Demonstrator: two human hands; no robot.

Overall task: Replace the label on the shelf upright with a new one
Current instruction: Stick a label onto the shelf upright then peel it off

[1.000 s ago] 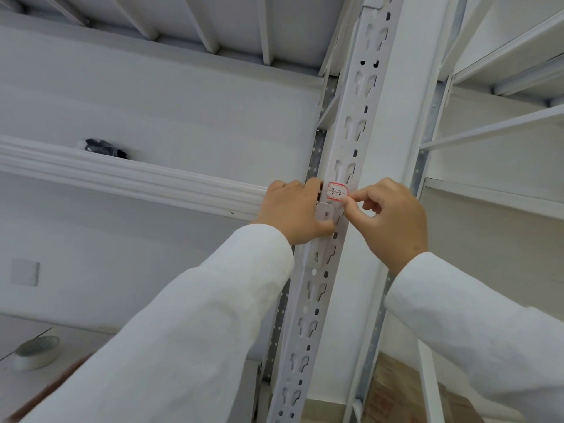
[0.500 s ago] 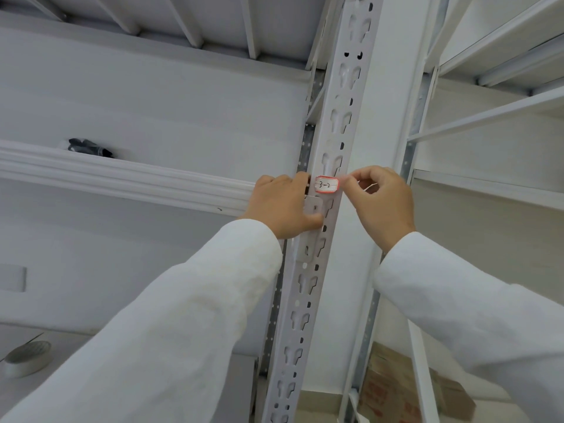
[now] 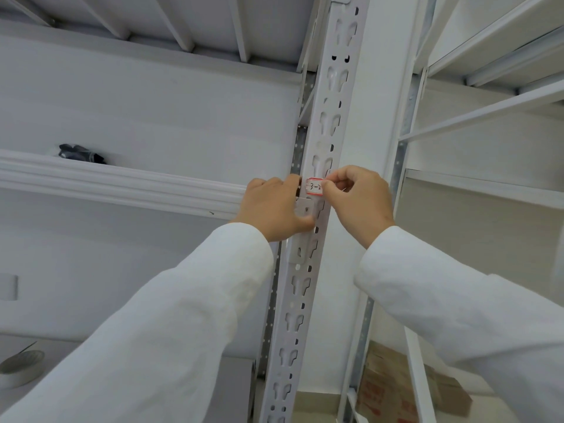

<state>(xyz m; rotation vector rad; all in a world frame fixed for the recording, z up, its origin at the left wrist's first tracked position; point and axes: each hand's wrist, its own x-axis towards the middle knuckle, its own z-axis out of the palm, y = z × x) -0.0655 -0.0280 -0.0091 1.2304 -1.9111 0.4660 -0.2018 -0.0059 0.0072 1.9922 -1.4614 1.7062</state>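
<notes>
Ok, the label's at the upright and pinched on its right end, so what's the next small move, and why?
Probably pull the right end sideways off the post. The right hand pinches the red-bordered label at its right edge, the label lies across the slotted shelf upright, and the left hand braces the post beside it.

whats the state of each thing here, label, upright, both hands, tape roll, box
label: on the upright's front face, its right end pinched
upright: standing, slotted face toward the camera
right hand: fingertips closed on the label's right end
left hand: pressed on the upright at the beam joint, beside the label
tape roll: lying flat, lower left
cardboard box: on the floor behind the rack, partly hidden
</notes>
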